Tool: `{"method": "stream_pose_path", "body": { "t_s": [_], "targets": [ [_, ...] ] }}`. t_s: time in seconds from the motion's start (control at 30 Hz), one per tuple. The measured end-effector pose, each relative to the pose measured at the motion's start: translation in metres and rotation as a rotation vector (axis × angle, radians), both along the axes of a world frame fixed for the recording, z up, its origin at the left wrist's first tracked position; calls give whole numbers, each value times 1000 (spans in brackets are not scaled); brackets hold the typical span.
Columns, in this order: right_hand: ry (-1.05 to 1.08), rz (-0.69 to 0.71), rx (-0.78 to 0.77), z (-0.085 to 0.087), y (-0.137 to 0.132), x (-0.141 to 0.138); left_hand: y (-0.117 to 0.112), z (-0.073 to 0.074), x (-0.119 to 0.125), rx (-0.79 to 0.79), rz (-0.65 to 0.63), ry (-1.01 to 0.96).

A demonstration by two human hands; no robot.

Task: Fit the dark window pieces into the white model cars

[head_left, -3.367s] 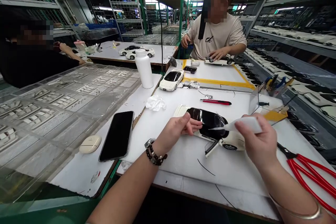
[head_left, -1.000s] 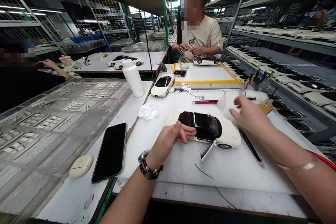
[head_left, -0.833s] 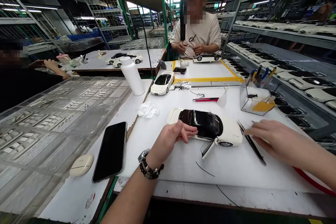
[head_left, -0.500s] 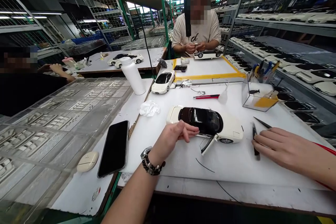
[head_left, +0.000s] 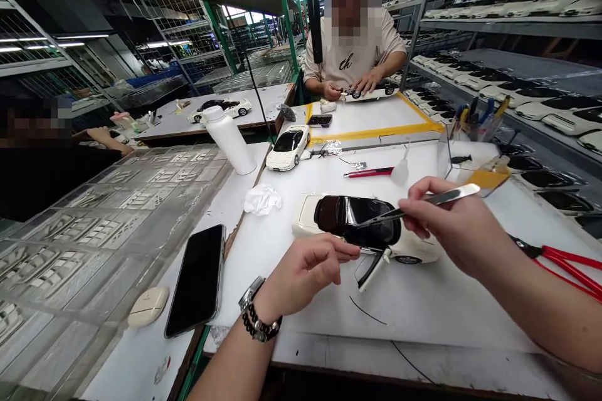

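A white model car (head_left: 308,216) with a black roof lies across the worktop, its near door (head_left: 374,270) swung open toward me. My left hand (head_left: 303,272) rests against the car's near side, with fingers stretched along the body beside the door opening. In my right hand (head_left: 454,232), metal tweezers (head_left: 449,195) are gripped between thumb and fingers. Their tips reach left over the dark roof and cabin, close to the left fingertips. Whether the tips hold anything is too small to tell. My right hand covers part of the car's front end.
Red-handled pliers (head_left: 564,266) lie at the right, partly behind my forearm. A clear tool box (head_left: 484,169), a red pen-like tool (head_left: 369,172), crumpled tissue (head_left: 262,199), a white bottle (head_left: 230,141) and a phone (head_left: 196,280) surround the car. A co-worker (head_left: 352,44) sits opposite.
My right hand has lifted from the right side of the worktop and moved left over the car, now with tweezers in it. My left hand has turned slightly and stays at the car's side.
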State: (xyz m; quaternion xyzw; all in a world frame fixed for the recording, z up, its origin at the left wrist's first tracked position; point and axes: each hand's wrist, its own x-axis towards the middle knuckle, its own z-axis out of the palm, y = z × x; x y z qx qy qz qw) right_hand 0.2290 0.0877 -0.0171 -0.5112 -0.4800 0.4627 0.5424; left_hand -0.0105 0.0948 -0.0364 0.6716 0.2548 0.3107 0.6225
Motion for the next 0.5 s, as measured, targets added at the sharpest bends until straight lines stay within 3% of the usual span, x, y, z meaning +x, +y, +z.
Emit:
{"method": "stream_pose_path", "body": {
  "t_s": [0.17, 0.5],
  "targets": [
    [41, 21, -141, -18, -5, -9, -1, 0, -2, 14, 0, 42],
    [120, 73, -111, -21, -8, -7, -1, 2, -1, 25, -1, 30]
  ]
}}
